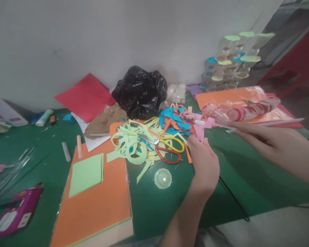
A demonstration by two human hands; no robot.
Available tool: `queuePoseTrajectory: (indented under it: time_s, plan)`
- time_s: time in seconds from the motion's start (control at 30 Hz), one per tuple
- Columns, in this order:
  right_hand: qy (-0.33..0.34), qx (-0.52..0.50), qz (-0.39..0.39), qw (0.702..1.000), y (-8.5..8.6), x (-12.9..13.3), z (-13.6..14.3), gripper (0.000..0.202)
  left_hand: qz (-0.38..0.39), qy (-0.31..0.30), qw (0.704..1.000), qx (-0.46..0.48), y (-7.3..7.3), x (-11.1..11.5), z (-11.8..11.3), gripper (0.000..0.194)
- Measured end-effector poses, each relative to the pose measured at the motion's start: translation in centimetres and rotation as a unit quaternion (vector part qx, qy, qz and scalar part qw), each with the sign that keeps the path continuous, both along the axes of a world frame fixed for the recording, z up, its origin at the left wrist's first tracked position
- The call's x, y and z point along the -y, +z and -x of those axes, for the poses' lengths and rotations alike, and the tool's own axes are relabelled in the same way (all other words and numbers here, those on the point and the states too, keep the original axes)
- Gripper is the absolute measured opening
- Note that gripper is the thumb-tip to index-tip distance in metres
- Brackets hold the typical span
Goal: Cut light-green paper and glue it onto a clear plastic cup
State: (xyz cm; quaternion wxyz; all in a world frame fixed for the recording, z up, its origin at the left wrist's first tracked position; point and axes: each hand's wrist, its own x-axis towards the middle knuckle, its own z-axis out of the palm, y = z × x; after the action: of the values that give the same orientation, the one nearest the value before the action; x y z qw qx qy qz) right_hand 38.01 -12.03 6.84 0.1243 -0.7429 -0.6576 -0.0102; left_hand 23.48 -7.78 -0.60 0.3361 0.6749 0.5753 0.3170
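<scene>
A pink glue gun (201, 127) is gripped by its handle in my left hand (204, 163), nozzle side toward the left over blue and orange paper scraps. My right hand (267, 140) pinches a thin whitish stick (222, 125) whose end meets the back of the glue gun. Below and left of my left hand, a small clear round plastic piece (163, 178) lies on the green table (149, 209). Scissors (167, 147) with red and yellow handles rest on pale green paper cuttings (130, 142).
A black plastic bag (141, 91) stands against the wall. Orange sheets (100, 206) carry green paper squares (87, 174). Stacked plastic cups (229, 65) rise at the back right, behind clear bottles (257, 108). A magenta device (19, 211) lies at the left; a black cable (233, 197) crosses the table.
</scene>
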Motion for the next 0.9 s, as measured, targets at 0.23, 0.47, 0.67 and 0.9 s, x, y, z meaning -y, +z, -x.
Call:
queuePoseTrajectory:
  time_s: [0.23,0.47,0.67,0.9]
  plan:
    - [-0.002,0.209,-0.079,0.975,-0.3,-0.2,1.8,0.052,0.009,0.021,0.999,0.031,0.2,-0.3,0.0,0.015]
    - [0.100,0.363,-0.161,0.912,-0.3,-0.4,2.5,0.048,-0.006,0.028,0.999,0.025,-0.1,-0.2,0.0,0.016]
    - [0.116,0.382,-0.123,0.909,1.5,-0.1,3.0,0.056,0.000,0.017,0.999,0.031,0.2,0.0,0.1,0.019]
    - [0.080,0.339,-0.099,0.932,1.8,0.6,3.8,0.049,0.002,0.009,1.000,0.027,0.2,0.4,-0.3,0.019]
